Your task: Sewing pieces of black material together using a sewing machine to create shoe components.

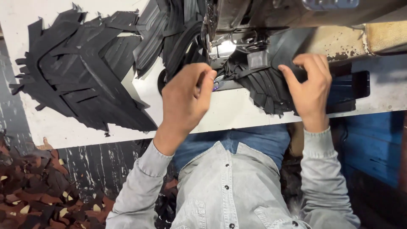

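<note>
Work piece: a fan of black pleated strips (265, 91) lies under the sewing machine head (271, 17), between the two hands, its far edge tucked beneath the machine.
Right hand: the right hand (311, 87) rests on the strips, fingers curled down and pressing the black material just past its fingertips; thumb spread toward the pleats.
Left hand: the left hand (186, 99) has thumb and forefinger pinched together near the needle area; what they pinch is too small to make out.
Hidden: the needle and foot are lost in glare from a small lamp (224, 47) just beyond the left fingertips; the machine's upper body is cut off by the frame.
Stack: a big heap of black cut pieces (80, 72) lies well apart from the left hand's knuckles.
Surface: a scuffed white table (237, 112) carries everything.
Room: brown and black leather scraps (34, 191) cover the floor; a blue panel (369, 148) stands below the right wrist.
</note>
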